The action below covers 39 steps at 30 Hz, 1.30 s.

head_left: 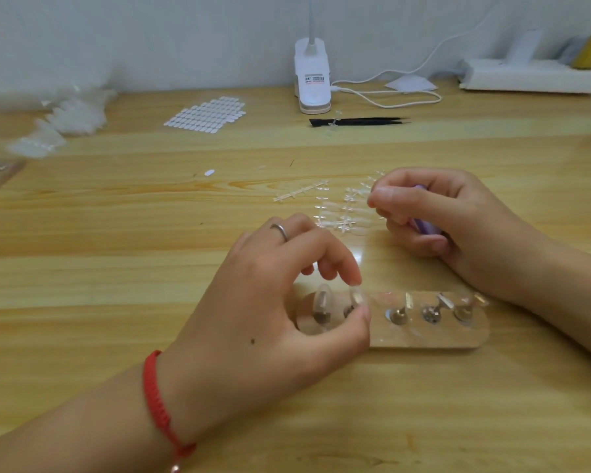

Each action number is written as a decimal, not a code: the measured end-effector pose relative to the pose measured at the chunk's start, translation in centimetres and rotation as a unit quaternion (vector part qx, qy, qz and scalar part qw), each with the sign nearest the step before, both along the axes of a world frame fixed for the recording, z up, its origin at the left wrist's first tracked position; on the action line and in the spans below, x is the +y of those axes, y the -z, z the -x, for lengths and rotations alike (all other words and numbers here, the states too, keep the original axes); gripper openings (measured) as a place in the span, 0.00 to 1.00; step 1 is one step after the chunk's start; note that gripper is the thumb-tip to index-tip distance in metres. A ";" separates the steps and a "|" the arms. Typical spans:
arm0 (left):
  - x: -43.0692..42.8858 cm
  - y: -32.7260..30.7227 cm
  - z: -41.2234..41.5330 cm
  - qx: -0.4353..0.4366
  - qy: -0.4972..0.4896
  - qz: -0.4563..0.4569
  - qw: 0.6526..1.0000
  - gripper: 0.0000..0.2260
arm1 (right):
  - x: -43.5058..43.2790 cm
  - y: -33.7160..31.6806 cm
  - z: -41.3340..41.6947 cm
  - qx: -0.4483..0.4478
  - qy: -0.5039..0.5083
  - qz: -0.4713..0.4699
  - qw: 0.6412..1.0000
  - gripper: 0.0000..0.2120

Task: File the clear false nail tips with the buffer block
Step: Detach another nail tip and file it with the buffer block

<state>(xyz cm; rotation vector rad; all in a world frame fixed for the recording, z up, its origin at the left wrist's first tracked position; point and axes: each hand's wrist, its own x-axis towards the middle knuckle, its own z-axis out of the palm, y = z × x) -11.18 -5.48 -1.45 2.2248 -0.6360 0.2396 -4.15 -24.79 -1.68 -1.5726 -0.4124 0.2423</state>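
Observation:
A clear acrylic holder base (423, 336) lies on the wooden table with several metal stands. A clear nail tip (322, 298) sits on the leftmost stand. My left hand (263, 302) pinches a second clear nail tip (356, 297) between thumb and index finger at the neighbouring stand. The three stands to the right carry no tips. My right hand (434, 216) is curled round a purple buffer block (425, 227), mostly hidden in the fingers, above the holder. Clear nail tips on sprues (342, 213) lie between the hands.
Black tweezers (359, 122) and a white clip lamp (313, 80) with its cable stand at the back. A sheet of adhesive tabs (205, 116) and bags of nail tips (65, 114) lie at the back left. A white tray (533, 75) sits far right.

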 end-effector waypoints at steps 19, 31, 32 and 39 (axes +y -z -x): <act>0.1 0.1 -0.1 -0.005 -0.005 -0.028 1.000 0.07 | 0.0 0.2 0.0 -0.006 0.007 0.013 1.000 0.06; 0.2 0.1 0.2 0.022 -0.020 -0.024 0.999 0.09 | 0.1 0.1 0.1 0.001 0.021 0.018 1.000 0.06; 0.2 0.1 0.2 0.024 -0.020 -0.026 0.999 0.09 | 0.1 0.1 0.1 0.001 0.021 0.018 1.000 0.06; 0.2 0.0 0.3 0.024 -0.016 -0.036 0.999 0.09 | 0.1 0.1 0.1 0.004 0.025 0.019 0.999 0.06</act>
